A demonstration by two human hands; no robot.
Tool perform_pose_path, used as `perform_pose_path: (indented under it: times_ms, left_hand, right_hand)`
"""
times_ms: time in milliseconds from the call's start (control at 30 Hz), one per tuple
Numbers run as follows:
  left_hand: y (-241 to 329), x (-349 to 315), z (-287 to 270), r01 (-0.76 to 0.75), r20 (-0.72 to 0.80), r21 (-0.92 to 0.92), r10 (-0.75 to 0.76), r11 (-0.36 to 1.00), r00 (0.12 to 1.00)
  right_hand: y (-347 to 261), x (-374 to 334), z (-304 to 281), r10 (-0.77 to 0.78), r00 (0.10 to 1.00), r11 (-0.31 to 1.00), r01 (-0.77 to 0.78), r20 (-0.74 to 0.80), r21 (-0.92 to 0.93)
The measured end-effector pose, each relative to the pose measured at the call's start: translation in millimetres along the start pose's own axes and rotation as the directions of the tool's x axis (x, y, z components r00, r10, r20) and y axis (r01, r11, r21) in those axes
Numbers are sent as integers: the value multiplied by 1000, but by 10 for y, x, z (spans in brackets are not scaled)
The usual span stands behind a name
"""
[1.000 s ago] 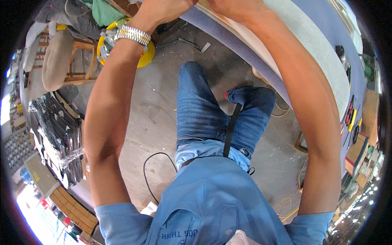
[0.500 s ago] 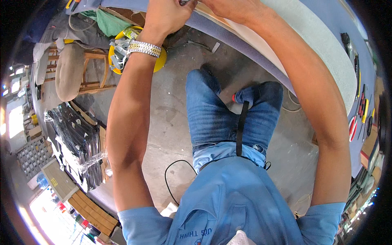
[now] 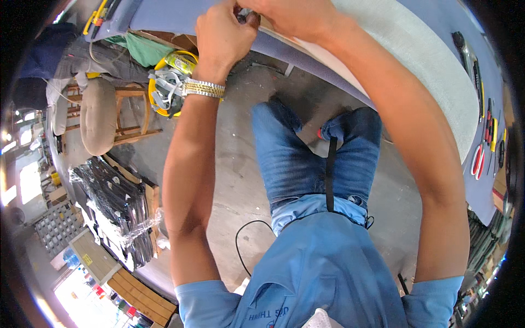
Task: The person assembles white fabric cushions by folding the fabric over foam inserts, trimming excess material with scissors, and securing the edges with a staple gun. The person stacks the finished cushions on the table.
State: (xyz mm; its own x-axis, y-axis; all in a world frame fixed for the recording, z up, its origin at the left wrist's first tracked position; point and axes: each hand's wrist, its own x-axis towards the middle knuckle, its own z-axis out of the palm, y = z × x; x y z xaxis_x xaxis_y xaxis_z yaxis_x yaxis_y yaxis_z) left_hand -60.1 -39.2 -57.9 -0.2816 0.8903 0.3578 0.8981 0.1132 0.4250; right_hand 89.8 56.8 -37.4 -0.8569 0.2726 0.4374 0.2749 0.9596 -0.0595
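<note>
The left hand point(image 3: 227, 41), thumb and fingers closed round a small dark object point(image 3: 241, 18) that is mostly hidden, meets the right hand point(image 3: 298, 19), its grip impossible to tell, at the near edge of a curved pale panel point(image 3: 437, 82) lying across a blue-grey table point(image 3: 164, 15).

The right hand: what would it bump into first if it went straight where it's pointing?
Probably the left hand. The right hand points left toward it, and they look very close, though depth is hard to judge here.
</note>
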Motion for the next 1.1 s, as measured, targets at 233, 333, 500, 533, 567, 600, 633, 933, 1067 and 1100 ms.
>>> perform_pose_path:
  times_ms: [233,333,500,533,567,600,633,933,1067,1100]
  left_hand:
    - [1,-11,73,-41,-73,19,42,999,996]
    - [-25,-15,50,-34,-19,29,34,999,999]
    - [112,-19,28,11,-10,-112,-12,994,1000]
    - [93,-22,39,-8,-28,-120,5,993,1000]
    - [84,-29,52,-28,-47,-128,23,991,999]
    - [101,0,18,-13,-20,-127,10,992,1000]
    - [130,19,-19,2,8,-125,-1,992,1000]
    - [-221,258,-60,-230,216,98,205,968,955]
    - [-169,340,-131,-236,234,117,204,965,951]
    - [-157,354,-143,-234,246,117,201,965,948]
  right_hand:
    - [-52,-28,36,17,1000,1000,-17,-26,-9]
    - [-50,-13,9,12,1000,998,-12,10,-62]
    - [35,12,14,-18,999,997,21,46,-76]
    - [36,10,6,-31,999,994,36,45,-106]
    - [30,4,-8,-29,998,996,34,58,-84]
    - [31,35,-52,-29,998,997,33,59,-65]
    - [36,51,-82,-28,998,998,31,59,-47]
    - [84,82,90,60,996,998,-60,60,-4]
    - [104,120,211,41,999,992,-43,-19,-117]
    - [113,138,177,23,1000,994,-23,-10,-110]
